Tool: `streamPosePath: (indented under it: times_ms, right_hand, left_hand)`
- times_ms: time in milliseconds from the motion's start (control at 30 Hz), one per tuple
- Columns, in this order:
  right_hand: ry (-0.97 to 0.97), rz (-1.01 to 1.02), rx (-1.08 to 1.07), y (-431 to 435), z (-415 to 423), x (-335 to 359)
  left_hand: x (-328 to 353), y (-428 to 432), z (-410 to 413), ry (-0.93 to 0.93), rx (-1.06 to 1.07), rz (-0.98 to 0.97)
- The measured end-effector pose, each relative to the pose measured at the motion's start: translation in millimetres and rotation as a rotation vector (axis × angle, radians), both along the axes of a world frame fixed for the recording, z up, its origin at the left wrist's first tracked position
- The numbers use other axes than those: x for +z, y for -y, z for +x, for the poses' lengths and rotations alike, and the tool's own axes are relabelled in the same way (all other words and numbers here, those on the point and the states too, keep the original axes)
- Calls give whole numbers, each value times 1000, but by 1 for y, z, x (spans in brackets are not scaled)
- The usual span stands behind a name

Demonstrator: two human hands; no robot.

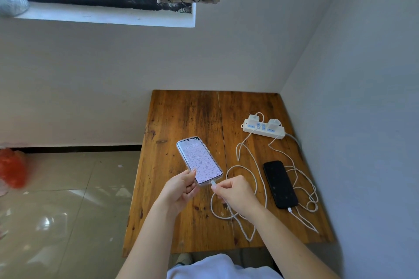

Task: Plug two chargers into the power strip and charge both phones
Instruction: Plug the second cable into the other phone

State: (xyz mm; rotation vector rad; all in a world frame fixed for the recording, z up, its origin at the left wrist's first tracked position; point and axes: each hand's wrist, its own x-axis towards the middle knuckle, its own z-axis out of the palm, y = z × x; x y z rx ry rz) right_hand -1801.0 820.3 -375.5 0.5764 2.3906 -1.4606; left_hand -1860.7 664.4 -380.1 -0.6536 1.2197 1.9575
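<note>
A white power strip (pixel 263 128) lies at the back right of the wooden table (pixel 181 115), with two white chargers (pixel 253 118) (pixel 273 123) plugged into it. A black phone (pixel 280 184) lies flat on the right, screen dark, with a white cable (pixel 303 222) in its lower end. My left hand (pixel 179 190) holds a phone in a clear case (pixel 199 160) above the table, its screen lit. My right hand (pixel 235 192) pinches the plug of the second white cable (pixel 240 149) at that phone's bottom port.
The table stands in a corner, with walls behind and to the right. Loose cable loops lie across the middle and right of the tabletop. Tiled floor lies to the left, with a red object (pixel 11 170) at the far left edge. A window and curtain are above.
</note>
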Motion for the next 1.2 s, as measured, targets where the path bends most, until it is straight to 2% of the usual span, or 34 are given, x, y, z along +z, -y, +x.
streamPosePath:
  times_ms: [467, 967, 1200]
  right_hand:
    - [25, 36, -4, 1, -7, -3]
    - [86, 27, -39, 13, -37, -18]
    - [152, 16, -66, 19, -52, -38]
  left_hand:
    - [-7, 3, -7, 1, -18, 73]
    - [-36, 8, -49, -100, -99, -35]
    - [-60, 8, -73, -77, -159, -60]
